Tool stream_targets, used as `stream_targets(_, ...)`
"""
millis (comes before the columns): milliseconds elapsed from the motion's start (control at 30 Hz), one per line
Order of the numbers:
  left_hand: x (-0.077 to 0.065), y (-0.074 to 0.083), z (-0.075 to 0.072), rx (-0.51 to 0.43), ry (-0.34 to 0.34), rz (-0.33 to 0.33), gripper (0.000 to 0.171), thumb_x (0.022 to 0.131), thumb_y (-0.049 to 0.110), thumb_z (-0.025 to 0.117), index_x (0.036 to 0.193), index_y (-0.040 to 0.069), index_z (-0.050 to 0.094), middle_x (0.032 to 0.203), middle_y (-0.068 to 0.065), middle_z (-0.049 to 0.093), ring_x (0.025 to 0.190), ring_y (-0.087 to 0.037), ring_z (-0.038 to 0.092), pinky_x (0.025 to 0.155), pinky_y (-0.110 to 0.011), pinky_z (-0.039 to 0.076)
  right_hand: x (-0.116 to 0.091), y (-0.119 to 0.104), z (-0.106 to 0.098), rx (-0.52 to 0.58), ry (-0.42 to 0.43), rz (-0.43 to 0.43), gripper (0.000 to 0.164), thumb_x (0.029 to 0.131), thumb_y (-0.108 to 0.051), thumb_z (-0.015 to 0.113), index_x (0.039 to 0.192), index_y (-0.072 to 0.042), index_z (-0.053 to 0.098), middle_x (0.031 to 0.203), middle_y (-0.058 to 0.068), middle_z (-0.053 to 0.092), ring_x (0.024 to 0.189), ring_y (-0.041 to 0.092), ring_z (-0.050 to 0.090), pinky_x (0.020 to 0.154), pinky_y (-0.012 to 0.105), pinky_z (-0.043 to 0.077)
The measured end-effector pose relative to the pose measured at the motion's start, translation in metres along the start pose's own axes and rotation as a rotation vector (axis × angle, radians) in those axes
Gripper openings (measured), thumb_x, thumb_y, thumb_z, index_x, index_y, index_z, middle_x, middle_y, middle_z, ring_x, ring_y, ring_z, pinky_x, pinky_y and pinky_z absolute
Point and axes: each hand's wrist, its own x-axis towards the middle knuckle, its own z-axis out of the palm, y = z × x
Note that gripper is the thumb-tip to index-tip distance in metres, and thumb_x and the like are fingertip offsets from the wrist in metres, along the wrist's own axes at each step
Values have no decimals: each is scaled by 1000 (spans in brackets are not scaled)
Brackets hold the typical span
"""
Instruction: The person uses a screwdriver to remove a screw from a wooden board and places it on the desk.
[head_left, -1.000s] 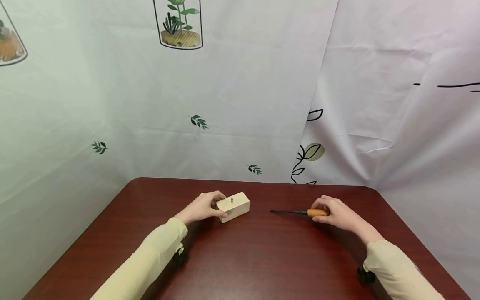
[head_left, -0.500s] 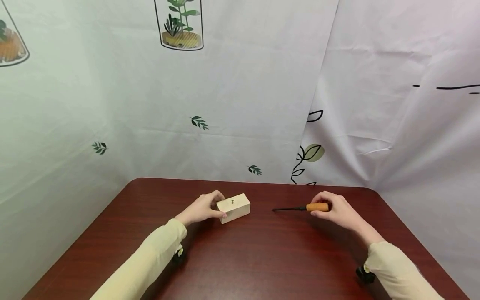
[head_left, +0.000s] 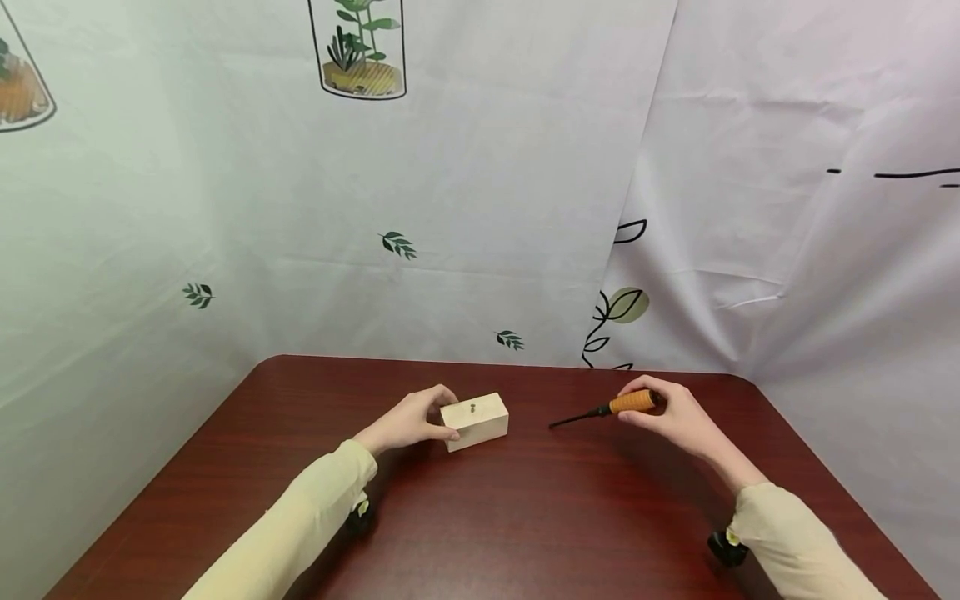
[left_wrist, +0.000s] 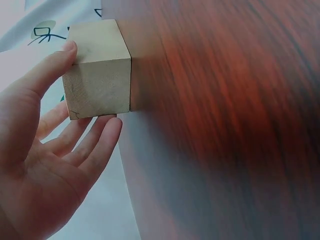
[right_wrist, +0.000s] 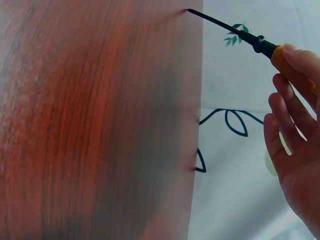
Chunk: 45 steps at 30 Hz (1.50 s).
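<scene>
A pale wooden block (head_left: 480, 425) sits on the table, with two small dark marks on its top that could be holes or screws. My left hand (head_left: 412, 418) grips its left end, thumb on the near side and fingers on the far side; in the left wrist view the end face of the block (left_wrist: 100, 87) shows plain wood. To the right, my right hand (head_left: 673, 417) holds a screwdriver (head_left: 632, 402) by its orange handle. Its dark shaft slants down to the left, tip near the tabletop. The right wrist view shows thumb and fingers around the screwdriver handle (right_wrist: 292, 70).
The dark red-brown wooden table (head_left: 480, 525) has rounded far corners. Behind it hangs a white cloth (head_left: 487, 192) printed with leaves and jars. A dark device (head_left: 727, 547) is worn at the right wrist.
The right hand has lifted the screwdriver's handle, and its shaft has turned from nearly level to pointing down-left. The left hand and block have shifted slightly right and nearer.
</scene>
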Motion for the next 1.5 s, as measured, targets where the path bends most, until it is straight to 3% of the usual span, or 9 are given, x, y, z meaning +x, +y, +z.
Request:
stream_targets(300, 1, 5, 9, -21, -33, 30, 49, 83, 30, 80, 122, 12, 57, 116, -4, 66, 101, -15, 64, 87, -35, 51, 1, -10, -3, 59, 23, -11, 28, 86, -21, 77, 111, -12, 68, 101, 0, 69, 85, 3, 62, 75, 21, 51)
stream_targets(533, -1, 15, 15, -52, -60, 53, 47, 83, 27, 80, 122, 11, 58, 116, -5, 66, 97, -14, 65, 84, -34, 53, 2, -20, -4, 113, 11, -10, 24, 89, -22, 75, 112, -21, 67, 104, 1, 70, 88, 2, 65, 77, 17, 52)
stream_targets(867, 0, 20, 23, -69, -65, 94, 47, 83, 25, 81, 121, 10, 59, 116, -6, 66, 96, -14, 66, 85, -32, 56, 6, -34, -1, 128, 53, -27, 30, 88, -20, 76, 117, -19, 66, 108, 1, 69, 85, 2, 66, 75, 18, 53)
stream_targets(1067, -2, 23, 27, -99, -67, 130, 47, 83, 23, 80, 122, 7, 59, 118, -12, 65, 98, -16, 67, 85, -33, 57, 10, -43, 2, 221, 134, -92, 51, 87, -7, 75, 132, -8, 52, 108, 5, 67, 86, 5, 69, 73, 19, 56)
stream_targets(1200, -4, 26, 28, -104, -69, 127, 47, 83, 22, 81, 122, 8, 59, 119, -10, 64, 98, -15, 67, 84, -30, 57, 11, -50, 4, 320, 161, -125, 64, 86, 5, 71, 140, -3, 37, 104, 0, 69, 87, 7, 71, 73, 21, 58)
stream_targets(1333, -4, 30, 31, -115, -84, 119, 47, 83, 21, 81, 123, 10, 60, 120, -7, 64, 98, -14, 66, 84, -27, 56, 11, -57, 6, 350, 188, -145, 64, 86, 9, 68, 140, -3, 35, 103, -7, 69, 86, 7, 70, 74, 20, 57)
stream_targets(1500, -5, 35, 35, -131, -100, 117, 47, 83, 22, 81, 123, 10, 59, 120, -7, 64, 97, -13, 65, 81, -21, 55, 13, -66, 7, 373, 218, -173, 62, 87, 7, 68, 139, -2, 37, 102, -5, 69, 83, 14, 70, 75, 19, 57)
